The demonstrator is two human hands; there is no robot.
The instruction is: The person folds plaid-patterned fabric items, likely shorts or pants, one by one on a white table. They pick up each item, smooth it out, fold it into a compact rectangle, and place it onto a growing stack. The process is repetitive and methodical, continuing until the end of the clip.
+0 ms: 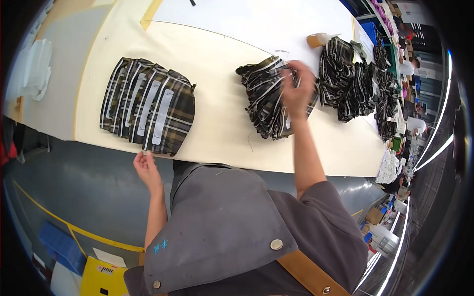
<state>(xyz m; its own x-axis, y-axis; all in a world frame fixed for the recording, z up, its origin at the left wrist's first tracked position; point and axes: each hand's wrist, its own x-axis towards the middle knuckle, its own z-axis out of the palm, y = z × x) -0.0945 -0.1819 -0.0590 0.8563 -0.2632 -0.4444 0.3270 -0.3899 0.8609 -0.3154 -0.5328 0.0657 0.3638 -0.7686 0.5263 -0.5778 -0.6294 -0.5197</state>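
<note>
On the cream-covered table, several plaid fabric pieces (181, 111) lie overlapped in a neat row at the left. Pale strips run along the pieces that show. My left hand (149, 170) is at the table's front edge, thumb and fingers pinched at the near corner of the front piece. To the right sits a loose, ruffled bundle of the same plaid fabric (263, 100). Over its right side reaches my right hand (299, 88), fingers bent and blurred. Whether those fingertips grip a piece or only touch the bundle cannot be seen.
More plaid fabric stacks (355, 88) fill the table's right end. A bottle with a tan body and pale nozzle (316, 40) lies beside them. Loose thread (250, 142) rests near the bundle. Below the table, a blue crate (61, 248) and a yellow box (102, 275) stand on the floor.
</note>
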